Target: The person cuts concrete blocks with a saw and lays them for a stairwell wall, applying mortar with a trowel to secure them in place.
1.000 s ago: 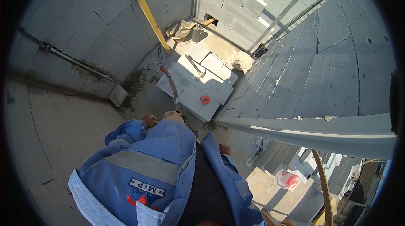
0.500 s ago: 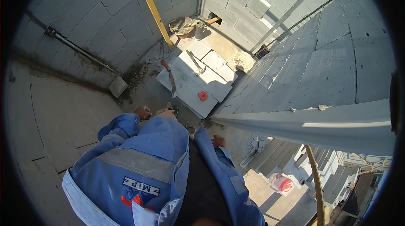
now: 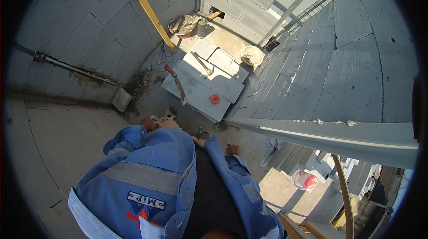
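My left hand (image 3: pixel 150 123) hangs beside my left thigh, fingers loosely bent and apart, with nothing seen in it. Out from the other blue sleeve, my right hand (image 3: pixel 232 149) shows spread fingers and holds nothing. Ahead of my feet lies a stack of pale blocks (image 3: pixel 196 83). On it rest a saw (image 3: pixel 179 88) with a brown handle, a hammer (image 3: pixel 203 64) and a red tape measure (image 3: pixel 214 99). None of these tools is touched by either hand.
A yellow level (image 3: pixel 153 17) leans on the left block wall (image 3: pixel 84 29). Behind the stack are a basin (image 3: pixel 182 25), a metal can (image 3: pixel 202 28) and a white bucket (image 3: pixel 252 55). A red-and-white bucket (image 3: pixel 305 180) stands lower right, beyond the ledge (image 3: pixel 312 135).
The view has shifted a little, and the stack and tools appear slightly further left. More of my shoes shows below the stack. Both hands remain empty at my sides.
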A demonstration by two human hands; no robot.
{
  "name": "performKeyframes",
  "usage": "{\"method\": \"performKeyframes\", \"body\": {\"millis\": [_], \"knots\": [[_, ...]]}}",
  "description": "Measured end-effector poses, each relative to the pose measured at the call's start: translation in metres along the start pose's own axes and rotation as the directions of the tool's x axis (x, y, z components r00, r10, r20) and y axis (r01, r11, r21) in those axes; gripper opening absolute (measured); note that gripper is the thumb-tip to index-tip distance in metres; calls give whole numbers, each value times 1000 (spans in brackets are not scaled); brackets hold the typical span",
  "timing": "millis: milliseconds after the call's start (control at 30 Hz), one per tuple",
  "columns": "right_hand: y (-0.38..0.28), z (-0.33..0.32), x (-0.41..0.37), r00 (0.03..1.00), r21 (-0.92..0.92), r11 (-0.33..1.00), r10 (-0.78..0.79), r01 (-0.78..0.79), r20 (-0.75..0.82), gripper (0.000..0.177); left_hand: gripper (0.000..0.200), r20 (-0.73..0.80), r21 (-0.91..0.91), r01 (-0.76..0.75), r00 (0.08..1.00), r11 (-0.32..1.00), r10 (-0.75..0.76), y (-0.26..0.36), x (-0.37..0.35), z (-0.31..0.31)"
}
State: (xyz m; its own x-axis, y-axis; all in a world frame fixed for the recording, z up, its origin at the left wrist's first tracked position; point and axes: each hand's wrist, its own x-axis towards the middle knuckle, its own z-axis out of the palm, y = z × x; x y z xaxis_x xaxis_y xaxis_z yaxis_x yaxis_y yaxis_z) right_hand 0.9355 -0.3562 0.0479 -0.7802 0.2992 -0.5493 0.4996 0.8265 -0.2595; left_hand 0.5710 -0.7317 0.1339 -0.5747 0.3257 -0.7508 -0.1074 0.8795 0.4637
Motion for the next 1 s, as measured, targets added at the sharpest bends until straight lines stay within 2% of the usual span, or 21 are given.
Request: {"method": "performKeyframes", "body": {"millis": [100,200,233,300,333,367,400,433,467,500,567,600,667,700,833,900,1000], "knots": [[-15,-20,4,997,-32,998,60,-58,57,36,55,32,27,-7,999,1000,7,-4,12,-17],[-41,-31,18,990,-80,989,131,-128,43,36,55,58,3,-39,998,999,39,-16,39,-39],[-47,-29,25,988,-65,988,144,-141,48,36,55,58,-83,-52,997,995,57,-19,45,-47],[-64,-19,46,1000,-112,994,-6,6,-3,35,52,41,-274,-71,995,959,86,-46,70,-63],[-90,-30,55,1000,-99,995,5,-5,4,35,52,55,-262,-64,995,963,81,-52,72,-79],[-122,-54,62,942,448,830,319,-331,106,37,49,26,-299,-41,998,953,51,-46,67,-97],[-151,-72,71,794,785,308,498,-538,349,38,46,-3,-338,-19,1000,941,20,-44,66,-111],[-165,-69,86,826,771,392,482,-502,293,38,46,9,-334,-12,1000,942,16,-54,73,-122],[-180,-69,98,857,749,475,458,-461,237,39,45,-20,-418,5,1000,908,-15,-66,79,-134],[-194,-70,110,853,746,473,461,-470,245,39,43,-49,-500,19,998,866,-50,-77,85,-144],[-223,-79,127,931,639,716,364,-279,-1,38,44,-32,-482,71,995,873,-98,-91,85,-168],[-234,-83,132,931,639,715,364,-284,7,38,45,-24,-462,113,990,879,-140,-98,84,-179],[-254,-94,141,937,715,673,341,-189,-73,38,45,-21,-462,120,989,879,-146,-125,92,-188],[-272,-123,134,940,740,635,341,-223,-9,37,45,-20,-464,119,989,878,-145,-134,97,-192],[-259,-90,150,928,753,614,372,-236,-12,37,46,-24,-503,117,989,857,-149,-135,88,-199],[-255,-87,149,918,640,696,395,-327,40,37,46,-4,-502,116,991,857,-137,-133,88,-200],[-254,-89,137,895,654,646,430,-395,116,36,47,14,-517,109,993,849,-118,-129,90,-192]]}}
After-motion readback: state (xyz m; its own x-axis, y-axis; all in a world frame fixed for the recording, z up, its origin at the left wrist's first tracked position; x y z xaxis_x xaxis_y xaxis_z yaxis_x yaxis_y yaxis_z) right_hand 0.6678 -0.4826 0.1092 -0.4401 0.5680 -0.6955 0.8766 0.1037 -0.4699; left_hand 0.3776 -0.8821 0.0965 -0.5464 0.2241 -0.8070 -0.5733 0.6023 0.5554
